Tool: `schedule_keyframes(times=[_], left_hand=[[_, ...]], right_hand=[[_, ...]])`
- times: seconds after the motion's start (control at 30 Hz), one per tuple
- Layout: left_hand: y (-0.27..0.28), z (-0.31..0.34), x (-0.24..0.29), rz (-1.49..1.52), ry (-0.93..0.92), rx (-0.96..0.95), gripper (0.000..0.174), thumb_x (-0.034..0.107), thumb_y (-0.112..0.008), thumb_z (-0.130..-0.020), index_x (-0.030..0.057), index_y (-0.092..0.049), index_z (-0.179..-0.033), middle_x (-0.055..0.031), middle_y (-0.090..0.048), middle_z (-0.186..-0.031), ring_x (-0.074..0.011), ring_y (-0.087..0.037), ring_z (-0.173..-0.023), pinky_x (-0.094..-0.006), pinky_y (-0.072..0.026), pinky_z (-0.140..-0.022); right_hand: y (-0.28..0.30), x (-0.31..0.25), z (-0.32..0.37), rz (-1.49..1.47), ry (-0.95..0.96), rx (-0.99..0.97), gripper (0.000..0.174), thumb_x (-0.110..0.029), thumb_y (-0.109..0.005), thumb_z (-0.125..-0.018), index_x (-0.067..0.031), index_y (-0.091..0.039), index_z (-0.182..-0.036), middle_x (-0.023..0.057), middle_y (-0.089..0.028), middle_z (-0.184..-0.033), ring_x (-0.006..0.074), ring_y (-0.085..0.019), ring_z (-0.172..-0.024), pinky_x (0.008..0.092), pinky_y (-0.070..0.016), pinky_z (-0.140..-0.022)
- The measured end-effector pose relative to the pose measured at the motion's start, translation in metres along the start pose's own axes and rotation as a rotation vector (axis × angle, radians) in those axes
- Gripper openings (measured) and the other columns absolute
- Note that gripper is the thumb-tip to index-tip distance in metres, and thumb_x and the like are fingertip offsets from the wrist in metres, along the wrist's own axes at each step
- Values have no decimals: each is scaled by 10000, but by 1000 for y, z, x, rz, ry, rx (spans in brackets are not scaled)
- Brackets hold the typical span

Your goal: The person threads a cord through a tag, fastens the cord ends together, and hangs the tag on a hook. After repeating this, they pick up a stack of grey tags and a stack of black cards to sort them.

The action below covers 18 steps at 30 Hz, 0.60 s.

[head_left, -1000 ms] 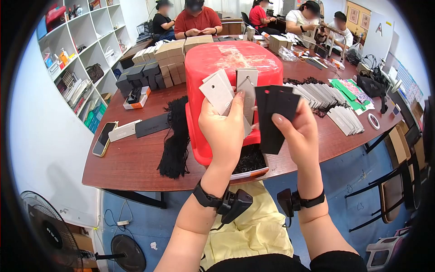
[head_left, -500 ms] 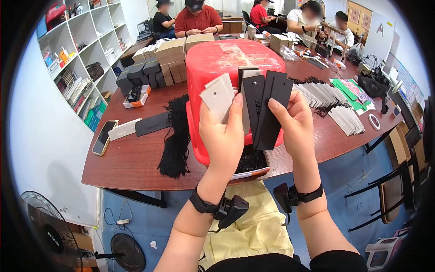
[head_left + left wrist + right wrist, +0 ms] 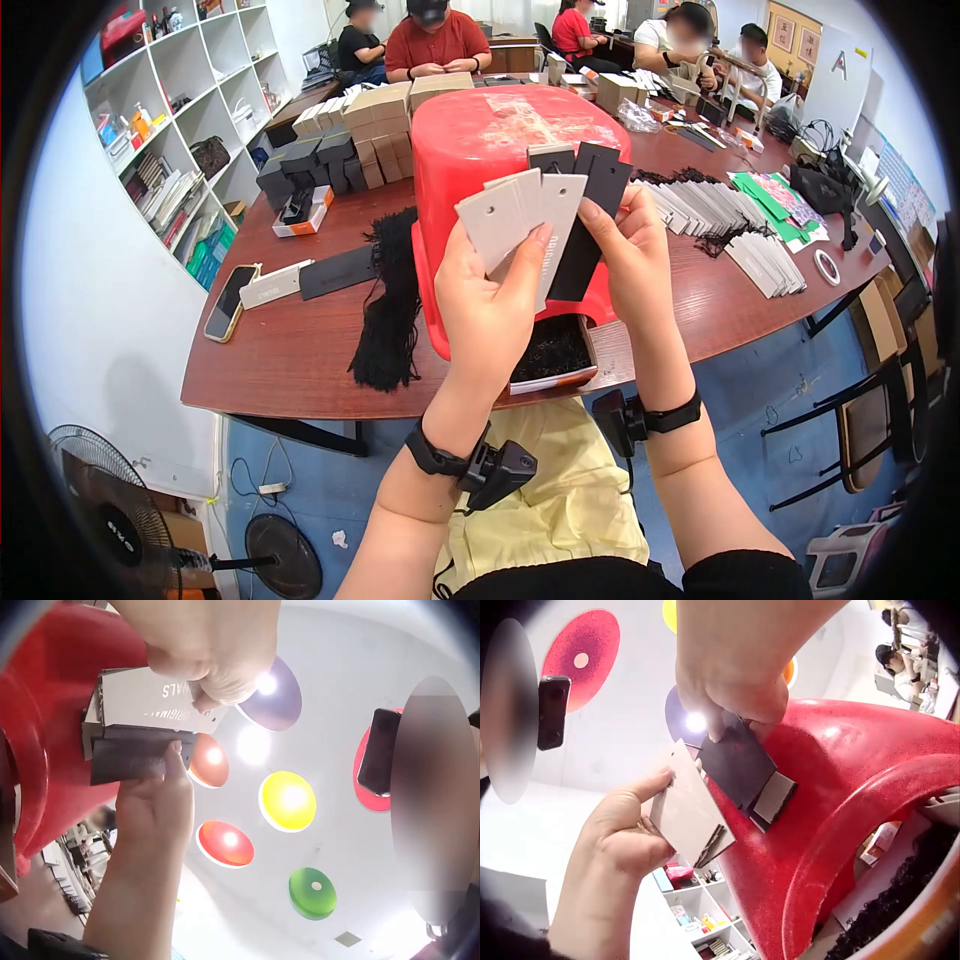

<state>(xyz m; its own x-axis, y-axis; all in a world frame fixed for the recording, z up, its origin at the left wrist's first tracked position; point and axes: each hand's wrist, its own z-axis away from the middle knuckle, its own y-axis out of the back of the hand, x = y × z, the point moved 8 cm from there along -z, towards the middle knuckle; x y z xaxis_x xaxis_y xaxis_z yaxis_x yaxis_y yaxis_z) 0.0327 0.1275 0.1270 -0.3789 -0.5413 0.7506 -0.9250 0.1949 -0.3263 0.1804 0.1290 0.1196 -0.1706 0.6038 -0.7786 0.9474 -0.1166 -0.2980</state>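
In the head view the left hand (image 3: 490, 300) pinches a fan of off-white tags (image 3: 500, 215) with punched holes, thumb across the front one. One pale printed tag (image 3: 562, 215) stands at its right side. The right hand (image 3: 640, 265) holds black tags (image 3: 597, 215) directly beside them, thumb on their left edge. Both sets are in front of the red plastic tub (image 3: 450, 130). In the left wrist view the pale tags (image 3: 135, 697) lie against the black tags (image 3: 127, 757). The right wrist view shows both sets from behind, partly covered by the fingers.
An open box of black strings (image 3: 555, 355) sits below the tub on the table (image 3: 280, 370). Black cords (image 3: 388, 320), a phone (image 3: 230, 303) and loose tags lie left. Rows of pale tags (image 3: 700, 208) lie right. Stacked boxes (image 3: 375, 115) and several people are behind.
The black tags have moved left against the pale ones, and their fan has narrowed. A pale printed tag now shows in front between the hands. Both forearms have shifted slightly left.
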Motion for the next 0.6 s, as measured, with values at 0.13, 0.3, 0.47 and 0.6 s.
schedule_keyframes(times=[0.13, 0.3, 0.47, 0.6], left_hand=[[-6, -3, 4, -9, -56, -5, 253, 16, -576, -757, -27, -479, -986, -80, -568, -933, -118, -541, -834, -243, -438, -723], [0, 1, 0, -84, -72, 89, 239, 13, -579, -752, -28, -485, -968, -81, -565, -937, -115, -539, -835, -244, -441, -711], [0, -1, -2, -49, -25, 117, 248, 10, -587, -745, -29, -483, -968, -77, -566, -930, -113, -541, -834, -247, -444, -703], [1, -11, -9, -36, -15, 143, 256, -19, -582, -740, -34, -476, -973, -85, -572, -910, -111, -560, -802, -230, -449, -701]], right_hand=[[-2, 0, 0, -22, 2, -20, 193, -75, -556, -796, -17, -397, -889, 76, -557, -862, 84, -534, -772, 213, -448, -672], [0, -1, 0, -28, 10, -10, 192, -73, -557, -794, -18, -398, -886, 78, -555, -874, 82, -533, -777, 210, -446, -677], [5, 0, 2, -10, -93, 10, 177, -80, -569, -787, -24, -430, -880, 54, -557, -868, 71, -526, -770, 210, -433, -685], [36, -9, 6, -53, 73, 229, 79, -61, -588, -766, -47, -514, -790, 16, -574, -787, 54, -516, -702, 186, -412, -647]])
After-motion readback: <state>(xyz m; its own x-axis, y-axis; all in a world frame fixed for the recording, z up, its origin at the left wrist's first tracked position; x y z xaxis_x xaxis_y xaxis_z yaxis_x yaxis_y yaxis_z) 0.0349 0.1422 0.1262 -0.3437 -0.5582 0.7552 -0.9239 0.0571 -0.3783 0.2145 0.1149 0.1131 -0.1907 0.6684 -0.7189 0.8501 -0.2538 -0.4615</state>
